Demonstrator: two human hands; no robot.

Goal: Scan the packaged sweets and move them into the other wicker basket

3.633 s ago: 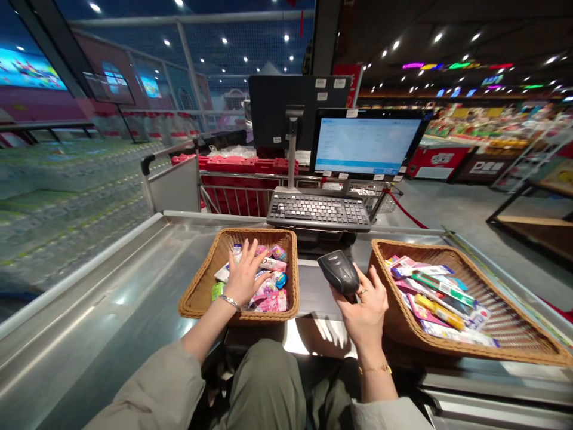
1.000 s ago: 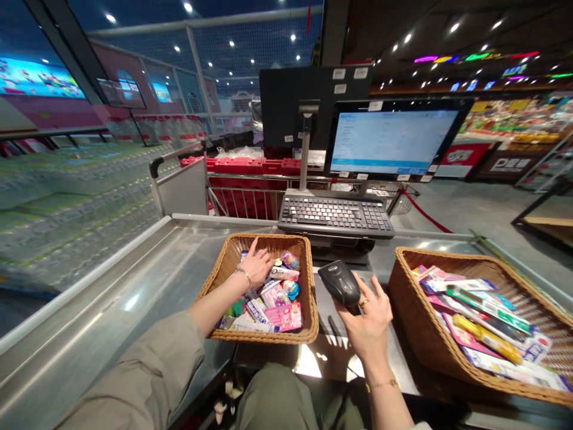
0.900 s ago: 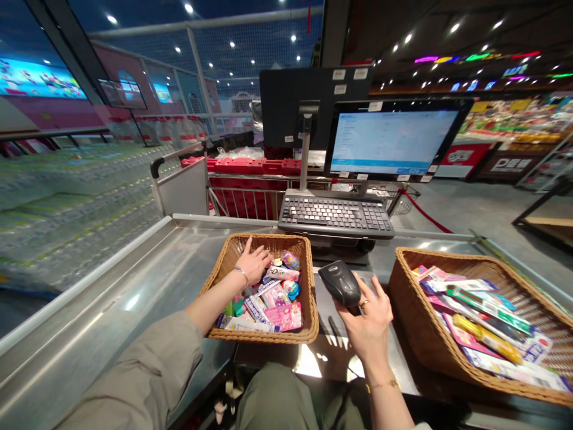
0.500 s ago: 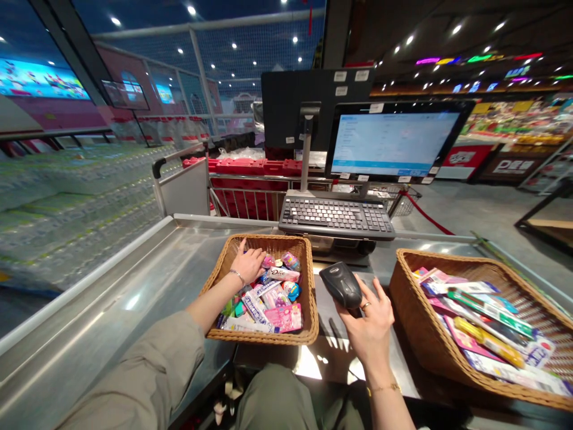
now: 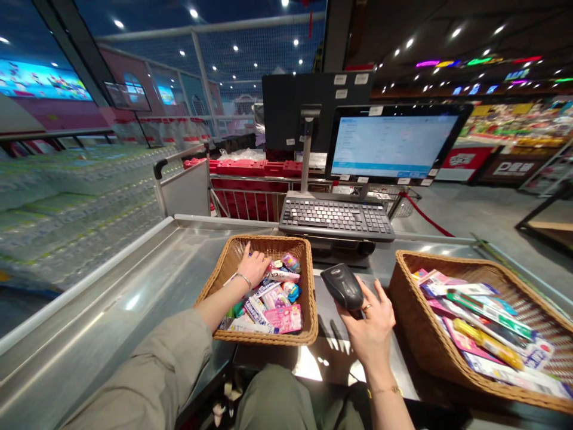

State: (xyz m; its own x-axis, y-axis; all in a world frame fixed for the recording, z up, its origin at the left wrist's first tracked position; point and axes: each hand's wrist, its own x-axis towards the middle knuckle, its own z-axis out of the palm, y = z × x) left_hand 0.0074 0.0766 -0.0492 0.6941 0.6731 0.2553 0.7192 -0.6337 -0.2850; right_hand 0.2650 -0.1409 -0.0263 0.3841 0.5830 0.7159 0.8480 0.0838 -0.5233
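Note:
My left hand (image 5: pixel 253 267) reaches into the wicker basket (image 5: pixel 314 286) in front of me. Its fingers are apart, touching the small packages near the back, and nothing shows held in them. Among the contents are a white Dove pack (image 5: pixel 283 276), a pink package (image 5: pixel 285 318) and a blue round item (image 5: pixel 291 291). Right of this basket, my right hand (image 5: pixel 370 319) grips a black handheld scanner (image 5: pixel 342 286), which is raised over the metal counter (image 5: pixel 147 272). A second wicker basket (image 5: pixel 414 310) at the right holds a yellow tube-like item (image 5: pixel 487 343) and a green package (image 5: pixel 490 313).
A black keyboard (image 5: pixel 335 216) sits beyond the baskets, below a lit monitor (image 5: pixel 394 143). A second, dark screen (image 5: pixel 286 113) shows its back. Behind the counter are a metal cart (image 5: pixel 183 185) and red crates (image 5: pixel 250 200). Stacked bottle packs (image 5: pixel 80 203) stand at the left.
My left hand has shifted slightly right inside the basket and now covers part of the Dove pack. My right hand and the scanner have barely moved.

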